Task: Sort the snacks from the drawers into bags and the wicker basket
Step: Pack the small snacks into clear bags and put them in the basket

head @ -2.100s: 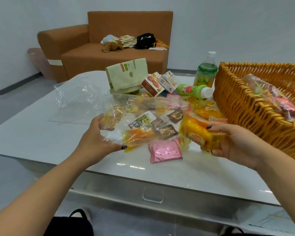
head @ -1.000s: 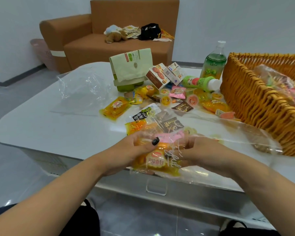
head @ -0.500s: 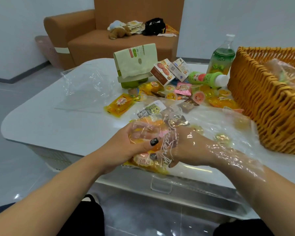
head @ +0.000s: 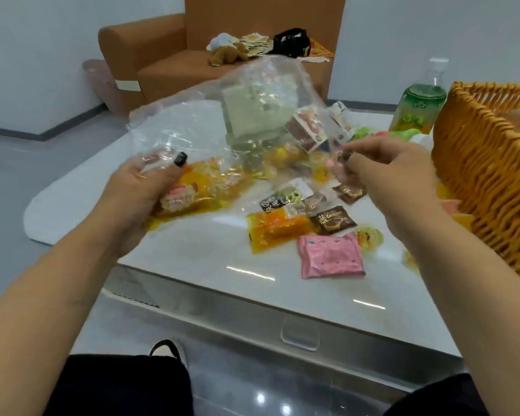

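Note:
A clear plastic bag (head: 252,115) is stretched in the air between my two hands above the white table (head: 210,250). My left hand (head: 144,190) grips the bag's left end together with a yellow snack packet (head: 189,190) inside it. My right hand (head: 382,166) pinches the bag's other edge near its mouth. Loose snacks lie on the table below: an orange packet (head: 276,232), a pink packet (head: 330,259), brown chocolate packets (head: 333,223). The wicker basket (head: 487,175) stands at the right.
A green drink bottle (head: 418,106) stands behind the basket, with small snack boxes (head: 306,130) and a pale green box seen through the bag. The drawer handle (head: 299,337) shows in the table's front. A brown sofa (head: 168,64) with clutter stands beyond.
My right hand has come out of the bag and now pinches its edge. Both hands have lifted and spread apart, pulling the bag up, with the yellow packet left inside it.

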The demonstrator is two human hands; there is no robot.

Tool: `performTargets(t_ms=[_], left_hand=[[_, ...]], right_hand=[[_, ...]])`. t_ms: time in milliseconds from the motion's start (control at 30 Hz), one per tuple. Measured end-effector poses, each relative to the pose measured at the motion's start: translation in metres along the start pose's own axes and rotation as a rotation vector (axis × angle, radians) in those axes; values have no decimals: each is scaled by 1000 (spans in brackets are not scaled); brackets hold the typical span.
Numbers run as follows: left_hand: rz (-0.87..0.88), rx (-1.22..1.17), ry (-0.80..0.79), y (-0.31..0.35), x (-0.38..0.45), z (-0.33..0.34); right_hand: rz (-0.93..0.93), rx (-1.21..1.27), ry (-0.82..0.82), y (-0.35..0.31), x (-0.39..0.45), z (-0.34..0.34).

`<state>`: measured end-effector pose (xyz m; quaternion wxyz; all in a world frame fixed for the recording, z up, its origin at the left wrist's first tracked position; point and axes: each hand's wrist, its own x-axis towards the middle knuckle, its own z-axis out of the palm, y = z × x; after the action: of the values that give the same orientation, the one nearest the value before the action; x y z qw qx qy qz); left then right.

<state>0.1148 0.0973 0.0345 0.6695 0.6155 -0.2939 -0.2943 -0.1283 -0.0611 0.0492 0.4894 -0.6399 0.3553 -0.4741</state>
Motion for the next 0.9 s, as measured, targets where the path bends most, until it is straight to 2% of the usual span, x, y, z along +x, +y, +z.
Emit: performTargets(t_ms=[67,100,167,267,333,467,567,733,800,900], left_hand=[[0,-11,38,1,3,-9],[-3,-8,42,-1,3,-11],[-26,15,37,-4,3,-12],[-62,60,21,-9,3,-12],[-74,60,35,-11,3,-14],[-67,81,46,-12,2,-22],[-69,72,52,-9,2,-28],[-69,25,-17,-5,-4,-24],[-64,18,-61,-5,-7,-20],[-56,86,-134,-6,-11,-14]], right_hand=[[-6,-171,-63,21,0,11],[-41,-333,-124,31,-1,17],[-133,-644,-327,46,-6,30],[-249,-873,-633,73,-11,49],[-284,-918,-657,88,-12,62],[-351,-937,-487,99,-13,74],[-310,-682,-283,84,-20,65],[150,-73,95,47,-18,32],[393,254,130,36,-18,16],[624,723,34,17,-31,-5]])
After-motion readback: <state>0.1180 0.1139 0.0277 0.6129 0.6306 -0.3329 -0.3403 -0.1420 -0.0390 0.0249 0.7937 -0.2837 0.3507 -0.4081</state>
